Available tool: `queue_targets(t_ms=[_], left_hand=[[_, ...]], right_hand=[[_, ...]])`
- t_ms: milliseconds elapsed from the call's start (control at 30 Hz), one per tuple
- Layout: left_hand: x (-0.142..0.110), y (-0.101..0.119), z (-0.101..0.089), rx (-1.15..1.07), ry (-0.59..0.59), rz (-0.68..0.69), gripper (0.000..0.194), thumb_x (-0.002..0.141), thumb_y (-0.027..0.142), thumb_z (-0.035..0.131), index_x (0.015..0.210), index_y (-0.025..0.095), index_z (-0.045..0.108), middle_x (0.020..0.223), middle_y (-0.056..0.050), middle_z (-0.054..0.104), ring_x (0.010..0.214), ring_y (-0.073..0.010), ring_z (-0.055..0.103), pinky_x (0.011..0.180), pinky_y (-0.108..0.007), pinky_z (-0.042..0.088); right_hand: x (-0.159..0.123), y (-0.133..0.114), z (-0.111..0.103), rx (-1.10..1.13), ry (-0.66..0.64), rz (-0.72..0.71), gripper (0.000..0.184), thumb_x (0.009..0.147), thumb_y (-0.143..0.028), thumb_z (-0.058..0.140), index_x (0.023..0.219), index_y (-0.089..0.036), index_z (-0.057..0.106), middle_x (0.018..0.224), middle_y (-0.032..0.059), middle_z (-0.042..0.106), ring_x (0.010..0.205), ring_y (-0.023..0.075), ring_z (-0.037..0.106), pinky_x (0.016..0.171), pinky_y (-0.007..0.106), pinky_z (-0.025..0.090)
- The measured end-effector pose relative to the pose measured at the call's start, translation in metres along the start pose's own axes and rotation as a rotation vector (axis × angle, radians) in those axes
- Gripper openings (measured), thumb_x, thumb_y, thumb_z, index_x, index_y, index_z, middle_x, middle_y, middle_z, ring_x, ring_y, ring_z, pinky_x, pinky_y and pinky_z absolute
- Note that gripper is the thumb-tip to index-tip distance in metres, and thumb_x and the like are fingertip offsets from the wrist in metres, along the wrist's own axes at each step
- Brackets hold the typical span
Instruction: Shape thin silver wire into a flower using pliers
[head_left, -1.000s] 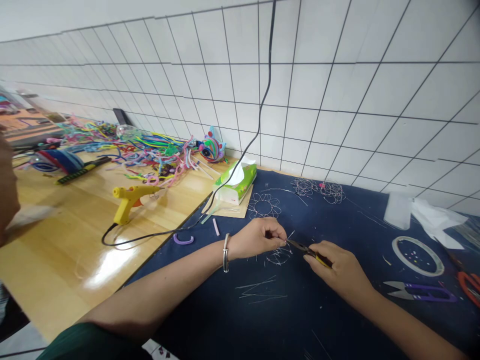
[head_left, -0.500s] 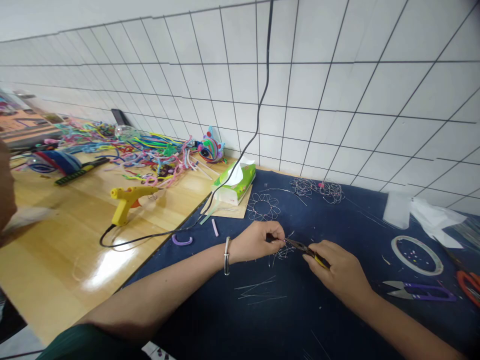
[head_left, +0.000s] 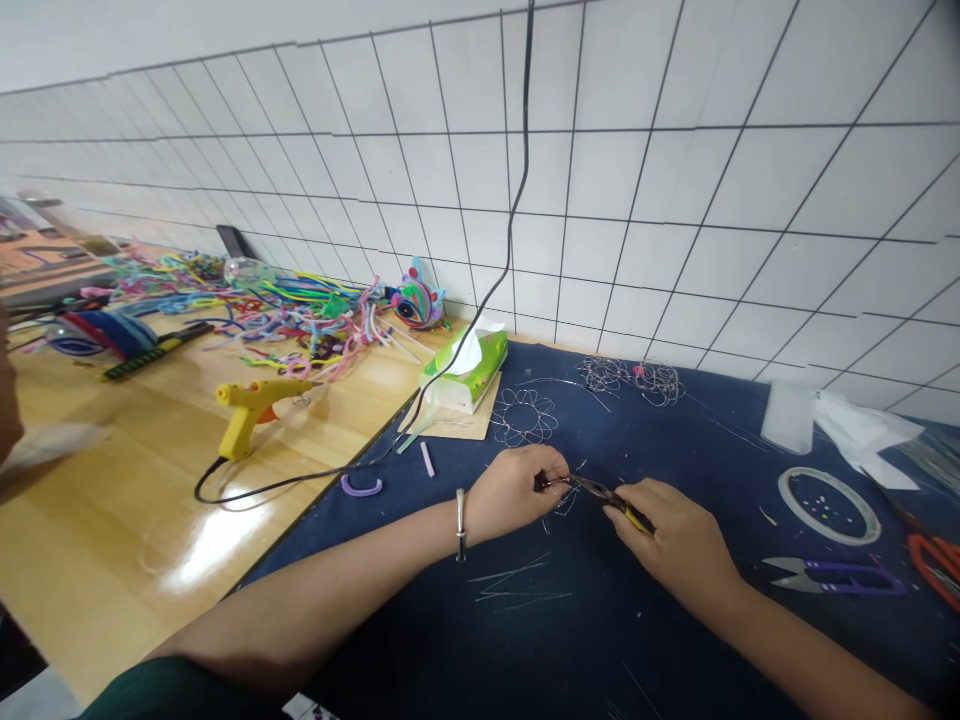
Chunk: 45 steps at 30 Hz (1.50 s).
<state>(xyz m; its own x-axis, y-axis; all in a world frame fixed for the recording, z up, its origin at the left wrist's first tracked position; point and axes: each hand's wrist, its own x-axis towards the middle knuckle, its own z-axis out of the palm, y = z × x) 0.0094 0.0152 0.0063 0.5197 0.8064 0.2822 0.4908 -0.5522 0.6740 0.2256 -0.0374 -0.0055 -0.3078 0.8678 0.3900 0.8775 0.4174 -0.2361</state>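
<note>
Left hand [head_left: 517, 490]: fingers pinching thin wire [head_left: 556, 482] over dark cloth [head_left: 600, 620]. Right hand [head_left: 679, 528]: fingers wrapped round pliers [head_left: 606, 494], tip at wire, beside left fingers. Straight wires [head_left: 517, 577] loose on cloth. Wire flower [head_left: 525, 441] beyond left hand, near tissue pack [head_left: 481, 368].

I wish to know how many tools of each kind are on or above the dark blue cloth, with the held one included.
Pliers: 1 (in the right hand)
Snips: 1
Scissors: 1 (cut off by the picture's right edge)
Total: 3
</note>
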Motion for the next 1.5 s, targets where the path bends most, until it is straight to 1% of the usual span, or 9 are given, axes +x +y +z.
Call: queue_targets(t_ms=[167, 333, 467, 567, 800, 933, 1167, 1400, 1500], left_hand=[[-0.001, 0.001, 0.001, 0.142, 0.029, 0.077, 0.007, 0.075, 0.012, 0.051, 0.075, 0.016, 0.056, 0.068, 0.000, 0.055, 0.064, -0.0101, 0.049, 0.061, -0.021, 0.040], [-0.002, 0.002, 0.002, 0.208, 0.055, 0.090, 0.009, 0.074, 0.013, 0.052, 0.079, 0.017, 0.058, 0.069, 0.000, 0.055, 0.065, -0.0111, 0.050, 0.062, -0.022, 0.040], [-0.002, 0.001, 0.003, 0.181, 0.055, 0.091, 0.012, 0.075, 0.013, 0.052, 0.083, 0.018, 0.059, 0.066, 0.001, 0.054, 0.063, -0.0105, 0.049, 0.060, -0.021, 0.040], [-0.003, 0.000, 0.003, 0.149, 0.057, 0.118, 0.013, 0.077, 0.015, 0.050, 0.083, 0.017, 0.061, 0.070, -0.001, 0.056, 0.064, -0.0106, 0.050, 0.061, -0.022, 0.041], [-0.001, -0.006, 0.002, 0.146, 0.020, 0.212, 0.017, 0.081, 0.017, 0.048, 0.088, 0.017, 0.063, 0.082, -0.005, 0.061, 0.078, -0.0144, 0.055, 0.072, -0.027, 0.044], [0.002, -0.009, 0.002, 0.138, 0.032, 0.267, 0.016, 0.080, 0.015, 0.049, 0.088, 0.017, 0.063, 0.089, -0.006, 0.062, 0.086, -0.0155, 0.055, 0.079, -0.029, 0.044], [0.001, -0.010, 0.000, 0.135, 0.073, 0.247, 0.015, 0.083, 0.020, 0.049, 0.094, 0.018, 0.059, 0.083, -0.003, 0.064, 0.078, -0.0138, 0.056, 0.074, -0.029, 0.045], [0.002, -0.013, -0.003, 0.084, -0.035, 0.363, 0.024, 0.085, 0.014, 0.043, 0.104, 0.017, 0.056, 0.094, -0.006, 0.062, 0.084, -0.0125, 0.058, 0.073, -0.025, 0.048], [0.003, -0.015, -0.004, 0.071, -0.036, 0.396, 0.024, 0.084, 0.013, 0.044, 0.105, 0.017, 0.056, 0.096, -0.006, 0.062, 0.088, -0.0125, 0.058, 0.075, -0.025, 0.050]], right_hand=[[0.002, 0.000, -0.003, -0.045, 0.030, -0.028, 0.019, 0.083, -0.031, 0.048, 0.089, -0.021, 0.063, 0.078, 0.0023, 0.062, 0.075, 0.0138, 0.058, 0.070, 0.025, 0.044], [0.003, 0.001, -0.005, -0.068, 0.047, -0.060, 0.019, 0.082, -0.031, 0.048, 0.087, -0.021, 0.063, 0.076, 0.0029, 0.062, 0.075, 0.0142, 0.058, 0.070, 0.025, 0.044], [0.003, 0.001, -0.006, -0.033, -0.002, -0.017, 0.019, 0.083, -0.032, 0.048, 0.089, -0.023, 0.063, 0.076, 0.0019, 0.062, 0.073, 0.0136, 0.057, 0.068, 0.025, 0.044], [0.003, 0.001, -0.009, -0.016, -0.020, 0.011, 0.019, 0.083, -0.034, 0.048, 0.088, -0.024, 0.062, 0.075, 0.0010, 0.061, 0.072, 0.0134, 0.057, 0.066, 0.025, 0.044], [0.006, 0.001, -0.017, 0.034, -0.123, 0.063, 0.016, 0.081, -0.034, 0.049, 0.082, -0.025, 0.062, 0.071, -0.0013, 0.060, 0.068, 0.0127, 0.057, 0.059, 0.023, 0.043], [0.008, 0.002, -0.021, 0.071, -0.155, 0.082, 0.016, 0.080, -0.034, 0.049, 0.081, -0.026, 0.062, 0.070, -0.0023, 0.060, 0.064, 0.0117, 0.057, 0.056, 0.022, 0.042], [0.012, 0.001, -0.028, 0.121, -0.263, 0.176, 0.018, 0.082, -0.036, 0.046, 0.081, -0.027, 0.061, 0.073, -0.0030, 0.059, 0.069, 0.0127, 0.055, 0.060, 0.024, 0.039], [0.012, 0.002, -0.026, 0.124, -0.280, 0.190, 0.019, 0.082, -0.038, 0.045, 0.084, -0.027, 0.061, 0.075, -0.0024, 0.059, 0.070, 0.0137, 0.055, 0.063, 0.026, 0.039], [0.012, 0.003, -0.025, 0.132, -0.280, 0.192, 0.018, 0.082, -0.038, 0.045, 0.084, -0.028, 0.061, 0.075, -0.0025, 0.059, 0.070, 0.0138, 0.055, 0.063, 0.026, 0.039]])
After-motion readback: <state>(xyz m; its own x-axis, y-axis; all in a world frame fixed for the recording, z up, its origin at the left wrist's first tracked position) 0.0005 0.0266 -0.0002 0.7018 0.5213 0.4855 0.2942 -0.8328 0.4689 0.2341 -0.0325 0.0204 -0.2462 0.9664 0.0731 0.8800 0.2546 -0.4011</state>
